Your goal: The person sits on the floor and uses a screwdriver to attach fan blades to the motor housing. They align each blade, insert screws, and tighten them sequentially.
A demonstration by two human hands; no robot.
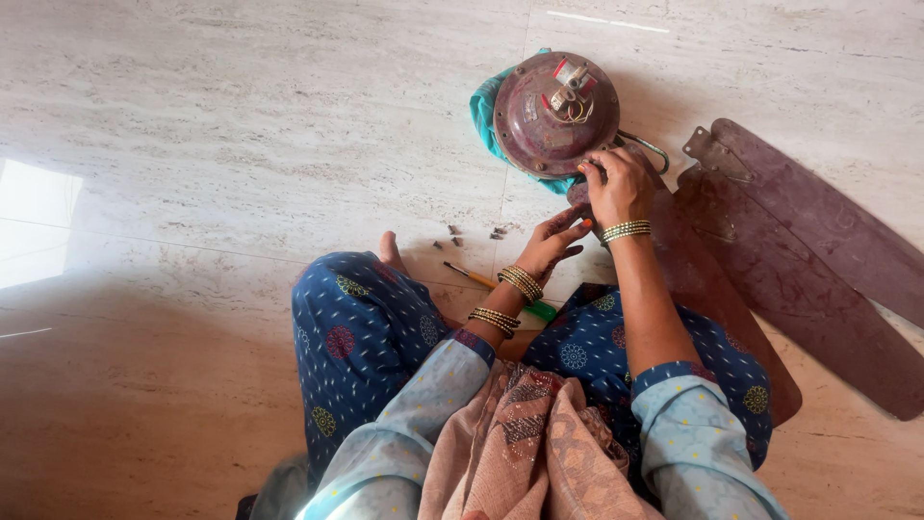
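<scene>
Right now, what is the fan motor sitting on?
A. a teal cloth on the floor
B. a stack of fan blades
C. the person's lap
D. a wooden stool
A: the round fan motor rests on a teal cloth spread on the pale floor, with the right hand at its edge.

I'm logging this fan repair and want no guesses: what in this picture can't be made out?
Head view only:
- Where the blade meets the motor: covered by the right hand.
- Right hand's grip: fingers curl down, so what they hold is hidden.
- Left hand: palm faces away; whether it holds anything is unclear.
- Small parts on the floor: too small to identify.
- Screwdriver: handle partly behind the left wrist.
- Cloth: mostly under the motor.
</scene>
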